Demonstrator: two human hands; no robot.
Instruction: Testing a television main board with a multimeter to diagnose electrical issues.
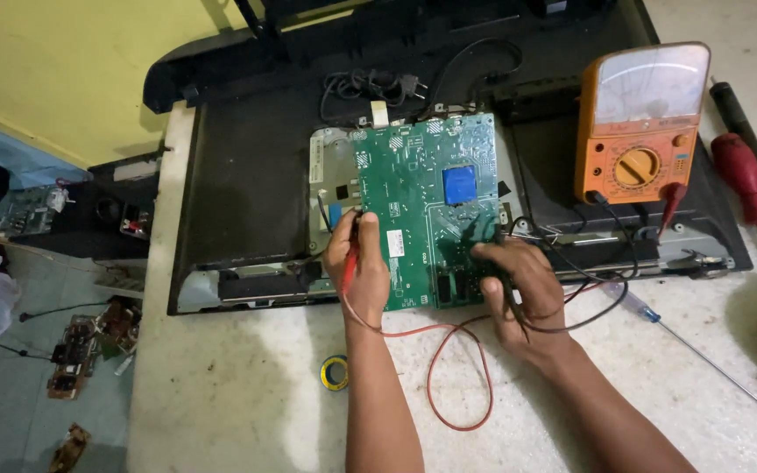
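A green circuit board [422, 188] with a blue square part lies on the open back of a black flat screen set [247, 166]. My left hand [358, 267] is closed around a red test probe, its tip on the board's left edge. My right hand [519, 285] grips a black test probe against the board's lower right area. Red and black leads [457, 377] run from both probes across the worktop to an orange analogue meter [641, 123] propped at the right.
A red-handled screwdriver [742, 180] and a thin blue-handled screwdriver [694, 346] lie at the right. A small roll of tape [335, 372] sits on the pale worktop [247, 394]. Loose circuit boards [89, 342] lie on the floor at left. A black power cord [374, 86] is coiled above the board.
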